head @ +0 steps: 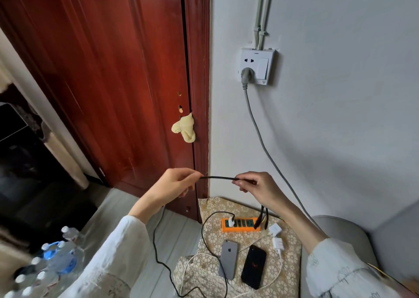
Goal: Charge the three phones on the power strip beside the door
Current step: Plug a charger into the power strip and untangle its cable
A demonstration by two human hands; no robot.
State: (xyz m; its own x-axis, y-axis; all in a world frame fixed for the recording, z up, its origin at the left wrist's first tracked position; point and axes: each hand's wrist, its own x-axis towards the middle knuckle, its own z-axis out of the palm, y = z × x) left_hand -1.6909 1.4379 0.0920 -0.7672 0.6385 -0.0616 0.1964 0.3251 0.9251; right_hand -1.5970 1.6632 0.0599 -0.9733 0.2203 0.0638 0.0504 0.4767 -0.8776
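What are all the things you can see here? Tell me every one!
door: one, dark red, left of the wall corner
cloth: one, yellow, stuck at the door edge
wall socket: one, white, on the wall, grey plug in it
grey cord: one, hanging down from the socket
power strip: one, orange, on the patterned cloth
white charger: one, plugged into the strip
loose chargers: two, white, right of the strip
phones: two seen, grey and black, face down side by side
water bottles: several, clear, on the floor at lower left
black cable: one, stretched between both hands
left hand: pinching the cable
right hand: pinching the cable
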